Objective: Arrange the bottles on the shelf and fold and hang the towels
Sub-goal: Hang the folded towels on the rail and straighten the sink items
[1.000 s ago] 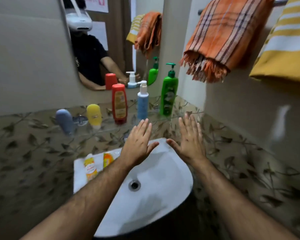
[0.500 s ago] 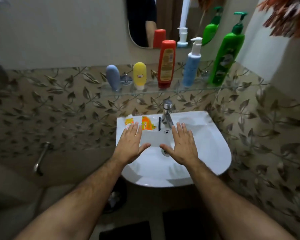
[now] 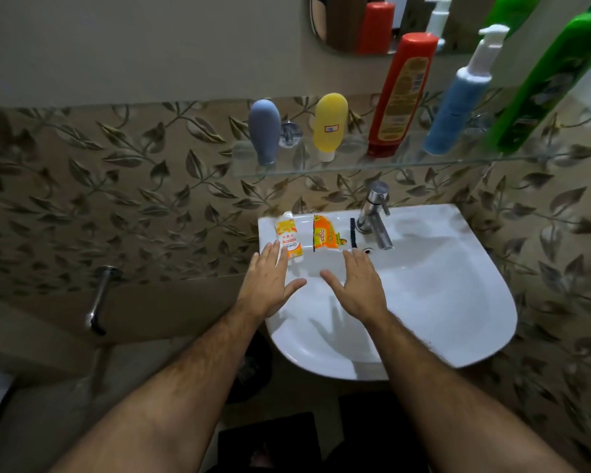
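Observation:
Several bottles stand in a row on the glass shelf (image 3: 321, 169) above the sink: a grey-blue tube (image 3: 264, 131), a yellow tube (image 3: 330, 126), a red bottle (image 3: 401, 93), a blue pump bottle (image 3: 458, 100) and a green pump bottle (image 3: 553, 80). My left hand (image 3: 268, 285) and my right hand (image 3: 359, 285) hover flat, palms down, fingers straight, over the left part of the white sink (image 3: 458, 302). Neither hand holds anything. No towels are in view.
Two orange-yellow sachets (image 3: 289, 238) (image 3: 326, 233) lie on the sink's back ledge beside the chrome tap (image 3: 374, 216). A mirror (image 3: 372, 29) hangs above the shelf. A wall pipe (image 3: 99, 298) sticks out at the left. Leaf-patterned tiles cover the wall.
The view has dropped down and left: the towels on the rail have left the frame and the sink now fills the middle. Both hands stay flat and empty, held lower, over the sink.

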{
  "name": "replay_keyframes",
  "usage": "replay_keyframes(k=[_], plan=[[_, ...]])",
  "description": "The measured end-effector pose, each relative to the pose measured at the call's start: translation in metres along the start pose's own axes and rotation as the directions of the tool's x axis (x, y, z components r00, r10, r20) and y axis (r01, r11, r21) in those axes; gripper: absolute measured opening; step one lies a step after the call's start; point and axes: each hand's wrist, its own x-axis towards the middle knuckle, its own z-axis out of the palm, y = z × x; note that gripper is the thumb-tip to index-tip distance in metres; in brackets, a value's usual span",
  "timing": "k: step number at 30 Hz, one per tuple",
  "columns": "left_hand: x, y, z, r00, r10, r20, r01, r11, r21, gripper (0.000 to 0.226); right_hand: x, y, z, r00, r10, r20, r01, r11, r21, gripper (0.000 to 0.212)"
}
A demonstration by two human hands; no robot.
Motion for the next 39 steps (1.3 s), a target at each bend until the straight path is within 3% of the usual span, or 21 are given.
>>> replay_keyframes(k=[5, 8, 10, 13, 16, 19, 22, 29, 34, 39], plan=[[0.033, -0.004, 0.008, 0.994, -0.084, -0.070, 0.077, 0.993, -0.087, 0.082, 0.029, -0.002, 0.000, 0.987, 0.152, -0.060, -0.135, 0.966, 0.222, 0.069], [0.055, 0.000, 0.009, 0.980, -0.170, -0.101, 0.159, 0.981, -0.110, 0.070, 0.050, 0.004, -0.001, 0.960, 0.274, -0.059, -0.231, 0.891, 0.390, 0.064], [0.071, 0.004, 0.010, 0.965, -0.237, -0.114, 0.231, 0.971, -0.062, 0.061, 0.069, 0.010, 0.001, 0.924, 0.380, 0.033, -0.342, 0.788, 0.512, 0.065], [0.090, 0.012, 0.009, 0.910, -0.405, -0.093, 0.395, 0.912, -0.107, 0.050, 0.096, 0.016, 0.005, 0.869, 0.453, 0.199, -0.471, 0.635, 0.613, 0.050], [0.107, 0.019, 0.013, 0.838, -0.545, -0.044, 0.534, 0.833, -0.144, 0.049, 0.110, 0.018, 0.008, 0.821, 0.463, 0.334, -0.551, 0.488, 0.677, 0.048], [0.116, 0.027, 0.022, 0.775, -0.632, -0.017, 0.629, 0.773, -0.077, 0.052, 0.116, 0.020, 0.010, 0.785, 0.401, 0.472, -0.612, 0.381, 0.693, 0.035], [0.118, 0.033, 0.026, 0.741, -0.671, -0.026, 0.670, 0.741, -0.036, 0.051, 0.121, 0.018, 0.011, 0.770, 0.357, 0.528, -0.636, 0.362, 0.682, 0.027], [0.121, 0.031, 0.020, 0.642, -0.764, 0.057, 0.746, 0.606, -0.277, 0.044, 0.118, 0.021, 0.013, 0.808, 0.227, 0.544, -0.589, 0.345, 0.731, 0.010], [0.112, 0.020, 0.011, 0.534, -0.832, 0.148, 0.718, 0.355, -0.599, 0.026, 0.107, 0.012, 0.013, 0.846, 0.168, 0.505, -0.531, 0.343, 0.775, 0.009], [0.080, -0.011, -0.001, 0.503, -0.840, 0.203, 0.555, 0.134, -0.821, 0.022, 0.086, -0.019, 0.013, 0.903, 0.087, 0.421, -0.422, 0.366, 0.830, 0.009]])
